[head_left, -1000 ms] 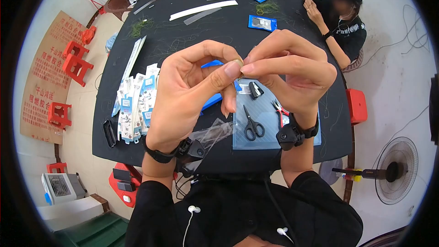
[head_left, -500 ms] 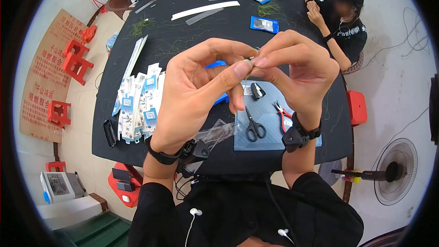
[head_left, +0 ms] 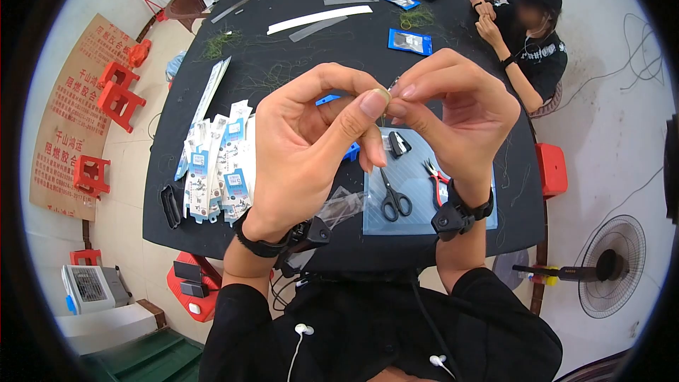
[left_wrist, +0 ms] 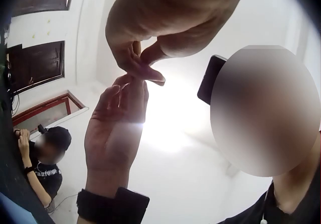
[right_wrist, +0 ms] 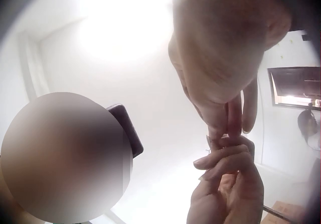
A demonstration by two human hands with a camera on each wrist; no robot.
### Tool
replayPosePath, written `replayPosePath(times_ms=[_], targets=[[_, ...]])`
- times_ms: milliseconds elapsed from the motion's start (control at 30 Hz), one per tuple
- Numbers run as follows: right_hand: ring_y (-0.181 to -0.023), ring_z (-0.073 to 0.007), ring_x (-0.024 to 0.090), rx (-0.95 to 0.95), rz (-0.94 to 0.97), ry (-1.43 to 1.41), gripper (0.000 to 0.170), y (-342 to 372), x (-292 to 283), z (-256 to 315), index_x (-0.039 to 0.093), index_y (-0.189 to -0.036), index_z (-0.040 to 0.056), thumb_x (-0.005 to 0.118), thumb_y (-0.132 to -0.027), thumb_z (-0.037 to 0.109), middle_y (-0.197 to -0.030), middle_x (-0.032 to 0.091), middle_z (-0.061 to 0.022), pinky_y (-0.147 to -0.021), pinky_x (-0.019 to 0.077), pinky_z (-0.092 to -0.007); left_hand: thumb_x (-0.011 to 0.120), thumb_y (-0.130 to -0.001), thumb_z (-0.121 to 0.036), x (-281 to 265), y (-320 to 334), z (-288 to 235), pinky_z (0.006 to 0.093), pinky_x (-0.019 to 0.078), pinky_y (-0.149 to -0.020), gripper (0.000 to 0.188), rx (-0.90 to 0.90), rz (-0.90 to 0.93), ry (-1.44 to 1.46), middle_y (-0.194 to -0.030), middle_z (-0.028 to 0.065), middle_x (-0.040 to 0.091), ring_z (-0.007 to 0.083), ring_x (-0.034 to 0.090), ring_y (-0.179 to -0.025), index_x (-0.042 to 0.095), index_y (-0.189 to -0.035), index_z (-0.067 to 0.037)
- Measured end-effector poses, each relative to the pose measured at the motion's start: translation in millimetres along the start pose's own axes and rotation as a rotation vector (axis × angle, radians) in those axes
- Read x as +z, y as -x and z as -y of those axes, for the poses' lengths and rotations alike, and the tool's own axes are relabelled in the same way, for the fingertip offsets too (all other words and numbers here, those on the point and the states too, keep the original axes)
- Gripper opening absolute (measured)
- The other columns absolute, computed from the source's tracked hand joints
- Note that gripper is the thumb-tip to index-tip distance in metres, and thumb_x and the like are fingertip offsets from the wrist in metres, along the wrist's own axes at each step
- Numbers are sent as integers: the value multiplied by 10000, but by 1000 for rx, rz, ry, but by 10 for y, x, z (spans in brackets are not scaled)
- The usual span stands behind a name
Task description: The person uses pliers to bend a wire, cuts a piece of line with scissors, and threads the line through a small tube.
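Thumb and index finger of the left hand (head_left: 300, 141) are clamped on 1 tiny item (head_left: 392, 86), and the right hand (head_left: 463, 110) has its fingertips pinched together on it too. It's way too small to make out, tbh. Both hands are up above the black tabletop (head_left: 520, 170), fingertips basically meeting. Going clockwise in the head view from the pinch: 1 blue packet (head_left: 410, 41) around 1 o'clock, red-handled pliers (head_left: 438, 185) at 5, black scissors (head_left: 393, 196) at 6, both on a pale blue mat (head_left: 378, 225), plus a heap of printed card strips (head_left: 201, 180) at 8.
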State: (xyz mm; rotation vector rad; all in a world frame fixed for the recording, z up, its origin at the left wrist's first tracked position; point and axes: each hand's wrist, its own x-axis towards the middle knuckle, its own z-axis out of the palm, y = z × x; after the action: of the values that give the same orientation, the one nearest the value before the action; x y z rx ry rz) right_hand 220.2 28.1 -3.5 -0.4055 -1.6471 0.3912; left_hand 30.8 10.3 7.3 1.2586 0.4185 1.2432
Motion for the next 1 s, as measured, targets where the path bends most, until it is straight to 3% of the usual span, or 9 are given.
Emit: replayPosePath(times_ms=[67, 133, 167, 233, 300, 633, 1000], targets=[[-779, -145, 717, 35, -12, -28, 197, 13, 22, 44, 730, -932, -12, 837, -771, -54, -889, 732, -119, -629, 577, -225, 664, -1006, -94, 11, 4, 11, 229, 504, -556, 172, 17, -18, 1, -828, 91, 674, 127, 669, -662, 644, -1066, 66], [-766, -139, 716, 314, -26, -131, 146, 6, 45, 145, 724, -970, -27, 798, -858, 29, -893, 733, -115, -624, 578, -225, 654, -1012, -94, 16, 6, 19, 221, 490, -552, 170, 63, -31, 0, -818, 80, 662, 118, 658, -653, 636, -1068, 66], [-766, -139, 716, 312, -24, -132, 146, 2, 43, 180, 724, -970, -27, 798, -858, 29, -893, 733, -115, -624, 578, -225, 654, -1012, -94, 16, 4, 25, 221, 490, -552, 170, 65, -32, -1, -818, 80, 662, 118, 658, -653, 636, -1068, 66], [-758, -134, 714, 636, 68, -345, 184, 0, 23, 227, 716, -1021, -44, 740, -935, 117, -889, 732, -108, -616, 574, -228, 654, -1011, -88, 18, 2, 37, 218, 473, -543, 165, 111, -52, -10, -827, 77, 660, 109, 638, -635, 632, -1071, 64], [-763, -132, 715, 604, 114, -333, 214, 12, 25, 243, 714, -1056, -51, 701, -965, 142, -887, 731, -109, -603, 571, -230, 656, -1010, -85, 35, 10, 27, 216, 466, -541, 163, 119, -69, -31, -837, 75, 661, 101, 624, -625, 633, -1071, 64], [-728, -120, 722, 616, 20, -160, 159, 1, 73, 329, 731, -1025, -20, 752, -900, 75, -866, 737, -86, -578, 556, -203, 680, -1000, -104, 55, 5, 48, 192, 431, -535, 172, 118, -100, -119, -894, 69, 678, 60, 571, -610, 648, -1062, 53], [-670, -88, 691, 629, -24, -182, 120, -2, 85, 294, 715, -977, -17, 735, -904, 77, -818, 724, -71, -536, 513, -185, 635, -1027, -127, 38, -27, 106, 232, 461, -534, 202, 76, -83, -62, -920, 99, 666, 104, 603, -612, 649, -1088, 66]])
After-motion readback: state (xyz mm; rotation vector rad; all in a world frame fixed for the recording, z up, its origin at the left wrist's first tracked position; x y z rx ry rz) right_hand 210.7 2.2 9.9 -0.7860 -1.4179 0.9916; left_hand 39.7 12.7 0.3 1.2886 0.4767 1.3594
